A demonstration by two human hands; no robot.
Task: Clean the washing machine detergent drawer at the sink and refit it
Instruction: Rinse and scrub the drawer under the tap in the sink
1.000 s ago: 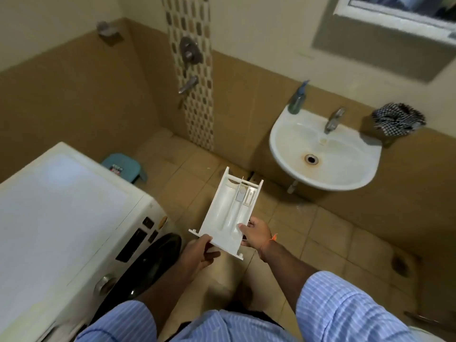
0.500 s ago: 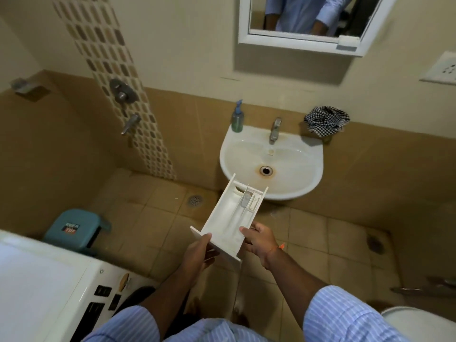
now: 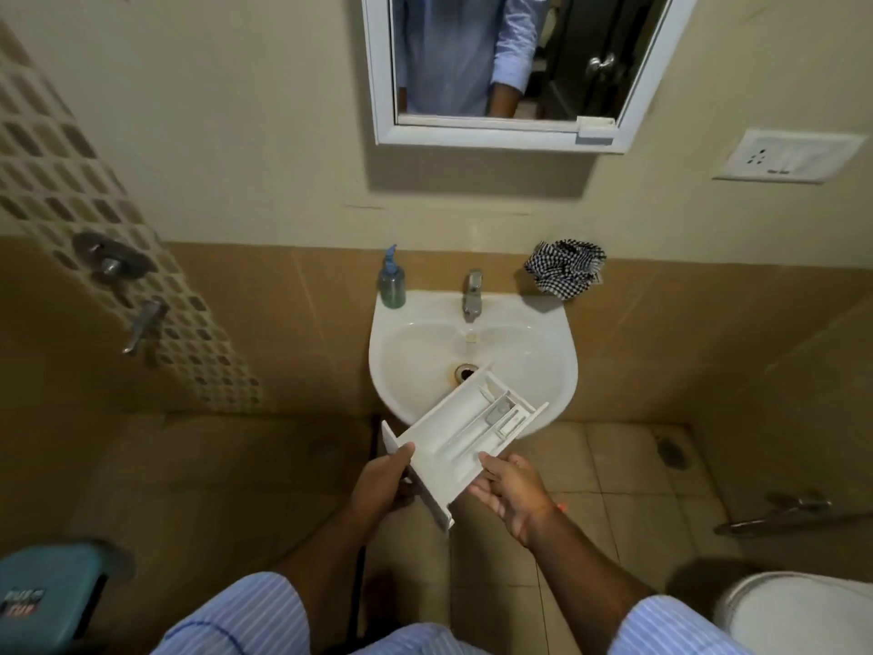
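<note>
Seen from above, looking down past striped light-blue sleeves (image 3: 245,616) in a small tiled bathroom. White detergent drawer (image 3: 465,437) held in both hands, tilted, open side up, inner compartments showing. Left hand (image 3: 382,482) at the drawer's near left corner, fingers (image 3: 407,453) curled closed around the front panel edge. Right hand (image 3: 512,491) at the drawer's near right side, thumb on the rim, remaining fingers spread underneath in support. Drawer's far end, away from the fingers, overhanging the front lip of the white wall-mounted sink (image 3: 543,366), close above the basin rather than resting in it, as far as can be told. Beyond the fingers, rust-stained drain (image 3: 464,371), then a metal tap (image 3: 472,295) at the back. Pump soap bottle (image 3: 392,281) on the sink's back left corner. Crumpled black-and-white checked cloth (image 3: 564,269) on the ledge behind the right corner. White-framed mirror (image 3: 515,68) above. Teal stool (image 3: 52,593) far left of the fingers, toilet (image 3: 798,612) far right.
</note>
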